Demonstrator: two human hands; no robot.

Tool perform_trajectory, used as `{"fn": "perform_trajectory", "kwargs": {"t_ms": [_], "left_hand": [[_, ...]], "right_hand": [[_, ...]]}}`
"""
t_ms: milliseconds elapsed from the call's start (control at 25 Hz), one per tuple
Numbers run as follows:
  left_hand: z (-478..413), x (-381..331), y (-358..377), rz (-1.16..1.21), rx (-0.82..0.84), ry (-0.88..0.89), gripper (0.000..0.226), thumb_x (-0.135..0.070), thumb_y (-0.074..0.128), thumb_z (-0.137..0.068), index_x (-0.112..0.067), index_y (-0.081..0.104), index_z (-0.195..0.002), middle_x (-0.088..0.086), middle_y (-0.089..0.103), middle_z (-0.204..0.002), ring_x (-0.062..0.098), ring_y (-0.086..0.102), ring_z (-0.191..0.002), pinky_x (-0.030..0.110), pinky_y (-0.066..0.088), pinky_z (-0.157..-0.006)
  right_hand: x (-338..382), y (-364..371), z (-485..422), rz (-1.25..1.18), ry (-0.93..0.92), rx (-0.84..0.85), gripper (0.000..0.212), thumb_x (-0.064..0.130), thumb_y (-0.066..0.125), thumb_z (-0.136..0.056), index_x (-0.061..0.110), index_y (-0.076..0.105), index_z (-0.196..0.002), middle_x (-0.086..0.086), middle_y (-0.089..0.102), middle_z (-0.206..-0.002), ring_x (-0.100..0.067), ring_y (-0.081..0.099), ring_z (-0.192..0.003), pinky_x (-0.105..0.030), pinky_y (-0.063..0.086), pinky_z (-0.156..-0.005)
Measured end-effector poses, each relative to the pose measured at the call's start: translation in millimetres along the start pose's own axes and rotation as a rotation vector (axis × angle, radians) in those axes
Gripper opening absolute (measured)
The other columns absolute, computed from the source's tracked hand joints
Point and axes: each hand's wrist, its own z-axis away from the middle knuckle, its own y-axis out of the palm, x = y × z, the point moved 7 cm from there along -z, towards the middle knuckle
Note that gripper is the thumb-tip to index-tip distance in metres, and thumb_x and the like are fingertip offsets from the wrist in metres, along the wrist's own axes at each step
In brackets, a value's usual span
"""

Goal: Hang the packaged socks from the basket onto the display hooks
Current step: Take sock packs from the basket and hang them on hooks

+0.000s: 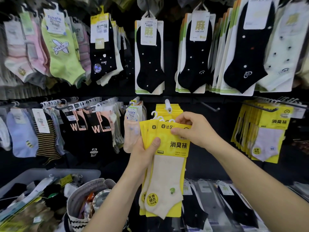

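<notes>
Clearly the risk sits in the small stack of yellow cardboard sock packs with cream ankle socks (164, 158), held in front of the display. The left hand (145, 153) grips the stack from its left edge, thumb pressed across the front card and fingers closed behind. The right hand (195, 129) pinches the top right corner of the front pack, thumb on the card face, fingers curled over the upper edge.

The packs' white plastic hanger hooks (157, 117) stand fanned at slightly different heights, just below the white-tipped display hook (168, 106), which already carries a row of matching yellow packs (168, 108). If the stack is lifted as it is, probably only one or two hangers catch the hook while the others miss; a missed pack could slide out once the left hand relaxes and drop toward the grey plastic basket of mixed sock packs (50, 174) at lower left, or to the black-sock packs below.

Pushing hard could also crowd the packs already hanging there. Separating one pack first seems safer.
</notes>
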Motion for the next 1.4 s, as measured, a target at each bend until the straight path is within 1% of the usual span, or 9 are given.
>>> {"fn": "perform_trajectory", "kwargs": {"t_ms": [160,320,480,760,880,1040,1240,1320,1400], "left_hand": [[-1.7,2.3,-2.9,-0.035,-0.028,0.022,0.037,-0.029,0.060,-0.084,-0.019,0.058,-0.119,0.006,0.069,-0.113,0.027,0.066,-0.105,0.042,0.055,-0.085],[-2.6,0.7,-8.4,-0.019,-0.033,0.043,0.023,-0.031,0.055,-0.085,-0.044,0.067,-0.099,-0.002,0.071,-0.110,0.020,0.067,-0.102,0.031,0.056,-0.080],[2.3,9.0,-35.2,-0.030,-0.144,0.006,0.048,-0.035,0.057,-0.082,-0.019,0.052,-0.127,0.010,0.067,-0.116,0.027,0.067,-0.101,0.036,0.056,-0.077],[22.4,7.0,-85.2,-0.125,-0.322,-0.049,0.028,-0.037,0.060,-0.080,-0.019,0.062,-0.101,0.005,0.074,-0.098,0.025,0.071,-0.091,0.041,0.056,-0.078],[26.7,-10.4,-99.2,-0.210,-0.391,0.004,0.014,-0.032,0.062,-0.085,-0.022,0.063,-0.095,0.002,0.074,-0.094,0.022,0.070,-0.089,0.042,0.055,-0.078],[32.0,-31.7,-93.2,-0.268,-0.409,0.079,0.026,-0.044,0.066,-0.068,-0.026,0.065,-0.087,-0.006,0.074,-0.084,0.011,0.071,-0.080,0.025,0.053,-0.065],[26.0,-24.2,-50.5,-0.254,-0.307,0.071,0.031,-0.042,0.071,-0.062,-0.023,0.068,-0.087,-0.003,0.075,-0.084,0.012,0.071,-0.074,0.023,0.054,-0.060],[24.7,-21.2,-34.7,-0.238,-0.278,0.091,0.035,-0.042,0.068,-0.068,-0.021,0.067,-0.096,0.001,0.074,-0.096,0.013,0.071,-0.083,0.024,0.055,-0.065],[22.6,-16.9,-24.3,-0.246,-0.254,0.097,0.043,-0.052,0.056,-0.079,-0.022,0.064,-0.108,0.009,0.065,-0.121,0.022,0.062,-0.110,0.041,0.054,-0.087]], "right_hand": [[7.9,-5.2,-4.5,-0.006,-0.055,-0.010,0.012,0.024,0.065,-0.085,0.024,0.065,-0.073,0.006,0.062,-0.075,-0.010,0.054,-0.070,-0.029,0.048,-0.068],[11.3,-20.8,-25.7,-0.081,-0.006,-0.113,0.017,0.020,0.064,-0.086,0.023,0.064,-0.070,0.004,0.060,-0.073,-0.009,0.052,-0.068,-0.027,0.046,-0.067],[10.2,-20.7,-47.9,0.000,0.032,-0.115,0.015,0.021,0.062,-0.087,0.020,0.065,-0.073,0.004,0.059,-0.073,-0.011,0.055,-0.072,-0.031,0.049,-0.072],[-1.6,-2.3,-57.3,0.173,0.058,-0.112,0.018,0.031,0.063,-0.087,0.016,0.070,-0.079,0.011,0.054,-0.066,-0.004,0.048,-0.062,-0.019,0.034,-0.053],[-0.3,-5.7,-54.8,0.216,0.062,-0.113,0.016,0.032,0.062,-0.087,0.019,0.069,-0.082,0.011,0.057,-0.072,-0.008,0.055,-0.072,-0.023,0.041,-0.057],[24.4,-13.2,-26.5,0.158,-0.117,-0.314,0.010,0.035,0.062,-0.083,0.026,0.059,-0.079,0.010,0.056,-0.079,-0.008,0.052,-0.077,-0.030,0.045,-0.072],[49.8,30.0,8.6,0.129,-0.219,-0.033,0.019,0.047,0.066,-0.077,0.032,0.058,-0.069,0.013,0.054,-0.072,0.001,0.050,-0.069,-0.020,0.040,-0.067],[46.0,25.1,8.3,0.061,-0.200,-0.032,0.013,0.034,0.069,-0.081,0.026,0.064,-0.072,0.013,0.055,-0.068,-0.002,0.050,-0.067,-0.021,0.039,-0.068],[35.3,16.0,5.0,-0.031,-0.122,-0.021,0.013,0.027,0.068,-0.082,0.026,0.064,-0.069,0.010,0.060,-0.071,-0.008,0.053,-0.071,-0.025,0.043,-0.067]]}}
